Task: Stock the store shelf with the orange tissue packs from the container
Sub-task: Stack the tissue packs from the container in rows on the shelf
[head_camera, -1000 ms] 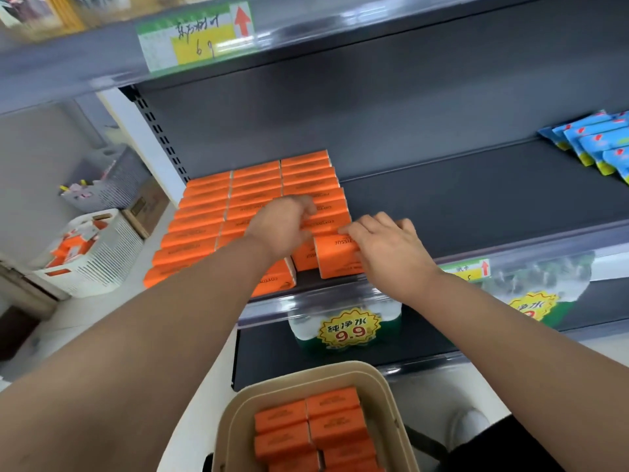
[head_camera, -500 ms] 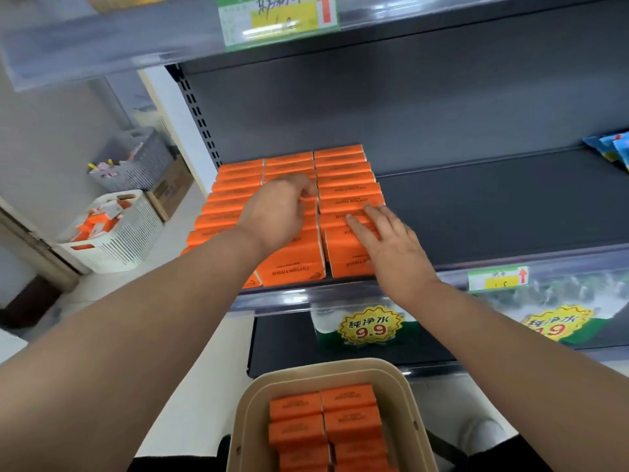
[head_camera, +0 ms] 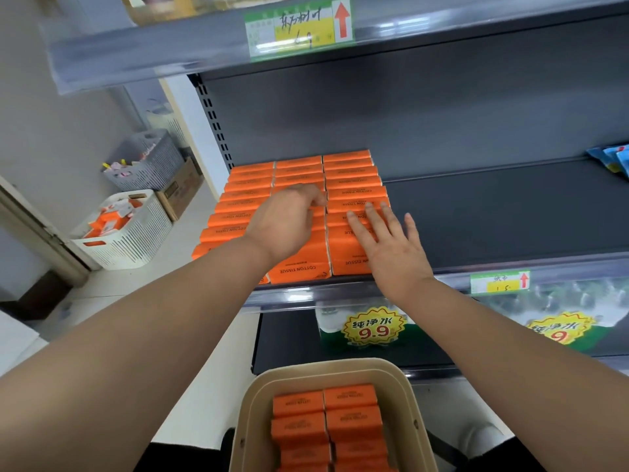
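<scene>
Three columns of orange tissue packs [head_camera: 299, 185] already stood on the shelf [head_camera: 510, 212], filling its left end from the back wall to the front lip, so a good part of the stocking looked done. The left hand [head_camera: 286, 223] rested on top of the middle column with its fingers curled down over the packs; whether they gripped one could not be told. The right hand [head_camera: 384, 243] lay flat on the front packs of the right column, fingers spread wide and holding nothing, apparently pressing them into line. Plenty remained, by my judgement: the beige container [head_camera: 408, 386] below the hands held at least two rows of packs [head_camera: 323, 420], and the shelf to the right of the columns was bare up to some blue packets [head_camera: 612, 158] at the far right. A white basket [head_camera: 136, 233] on the floor at the left also held orange items.
</scene>
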### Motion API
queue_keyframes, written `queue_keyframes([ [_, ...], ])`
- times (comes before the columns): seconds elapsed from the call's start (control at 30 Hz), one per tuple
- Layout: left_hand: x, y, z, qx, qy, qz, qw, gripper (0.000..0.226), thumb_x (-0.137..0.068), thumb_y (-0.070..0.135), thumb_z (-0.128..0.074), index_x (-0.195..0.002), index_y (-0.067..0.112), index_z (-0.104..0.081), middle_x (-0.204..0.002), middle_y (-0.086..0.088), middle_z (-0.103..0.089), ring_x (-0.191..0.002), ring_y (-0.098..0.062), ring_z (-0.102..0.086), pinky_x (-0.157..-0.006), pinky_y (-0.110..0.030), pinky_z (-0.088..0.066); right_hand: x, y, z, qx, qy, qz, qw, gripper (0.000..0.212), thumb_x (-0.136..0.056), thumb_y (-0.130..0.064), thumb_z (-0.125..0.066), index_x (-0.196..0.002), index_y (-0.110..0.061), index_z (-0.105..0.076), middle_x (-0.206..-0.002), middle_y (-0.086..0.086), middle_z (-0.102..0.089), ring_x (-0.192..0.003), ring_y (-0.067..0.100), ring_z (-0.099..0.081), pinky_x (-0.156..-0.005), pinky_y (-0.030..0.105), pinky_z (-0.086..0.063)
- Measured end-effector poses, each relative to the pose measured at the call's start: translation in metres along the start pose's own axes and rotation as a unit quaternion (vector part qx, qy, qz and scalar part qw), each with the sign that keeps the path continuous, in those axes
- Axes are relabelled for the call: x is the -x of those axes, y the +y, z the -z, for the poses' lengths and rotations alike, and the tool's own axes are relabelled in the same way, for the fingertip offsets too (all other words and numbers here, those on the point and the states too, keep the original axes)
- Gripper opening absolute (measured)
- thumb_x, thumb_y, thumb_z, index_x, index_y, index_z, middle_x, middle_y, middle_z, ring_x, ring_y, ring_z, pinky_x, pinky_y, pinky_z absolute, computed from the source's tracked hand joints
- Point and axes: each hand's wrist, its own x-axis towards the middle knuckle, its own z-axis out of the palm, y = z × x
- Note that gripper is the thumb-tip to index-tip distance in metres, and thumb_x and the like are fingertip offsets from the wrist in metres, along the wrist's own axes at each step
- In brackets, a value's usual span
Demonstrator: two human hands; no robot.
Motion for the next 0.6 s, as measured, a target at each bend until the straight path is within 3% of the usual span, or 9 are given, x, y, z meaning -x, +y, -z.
queue_keyframes([
  [0.13, 0.020, 0.008, 0.011, 0.003, 0.001, -0.022, 1.000, 0.032, -0.090, 0.000, -0.047, -0.115, 0.014, -0.061, -0.120, -0.005, -0.063, -0.101, -0.025, -0.061, -0.083, -0.037, -0.051, 0.018, -0.002, 0.003, 0.029, 0.032, 0.007, 0.999, 0.101, -0.087, -0.021, -0.065, -0.149, -0.027, 0.014, -0.160, 0.006, 0.001, -0.147, 0.028, 0.003, -0.115, 0.052, -0.002],
  [0.23, 0.044, 0.013, 0.013, 0.015, -0.001, -0.022, 1.000, 0.032, -0.090, 0.001, -0.047, -0.115, 0.014, -0.061, -0.120, -0.004, -0.063, -0.101, -0.025, -0.061, -0.081, -0.039, -0.051, 0.041, -0.003, 0.007, 0.027, 0.067, 0.006, 0.997, 0.090, -0.083, -0.021, -0.070, -0.151, -0.022, -0.012, -0.157, 0.007, -0.017, -0.146, 0.027, -0.012, -0.115, 0.052, -0.012],
  [0.37, 0.092, 0.016, -0.006, 0.042, -0.026, -0.013, 0.999, 0.029, -0.089, 0.001, -0.050, -0.113, 0.012, -0.063, -0.114, -0.005, -0.065, -0.100, -0.025, -0.061, -0.083, -0.037, -0.050, 0.087, -0.013, -0.015, 0.020, 0.083, 0.027, 0.996, 0.077, -0.072, -0.019, -0.079, -0.140, -0.015, -0.043, -0.146, 0.010, -0.042, -0.136, 0.028, -0.037, -0.106, 0.051, -0.033],
  [0.5, 0.149, 0.014, -0.054, 0.059, -0.100, 0.031, 0.993, 0.029, -0.090, 0.006, -0.051, -0.116, 0.014, -0.061, -0.113, -0.005, -0.064, -0.103, -0.024, -0.059, -0.084, -0.034, -0.048, 0.138, -0.033, -0.058, -0.022, 0.032, 0.056, 0.998, 0.072, -0.063, -0.008, -0.080, -0.130, -0.015, -0.054, -0.136, 0.009, -0.053, -0.128, 0.028, -0.049, -0.100, 0.047, -0.041],
  [0.6, 0.193, 0.007, -0.103, 0.041, -0.175, 0.088, 0.980, 0.029, -0.089, 0.013, -0.052, -0.117, 0.021, -0.059, -0.115, 0.001, -0.063, -0.105, -0.020, -0.058, -0.088, -0.035, -0.049, 0.170, -0.047, -0.093, -0.049, -0.106, 0.068, 0.991, 0.056, -0.080, -0.019, -0.067, -0.133, -0.020, -0.050, -0.141, 0.004, -0.048, -0.133, 0.024, -0.042, -0.108, 0.043, -0.033],
])
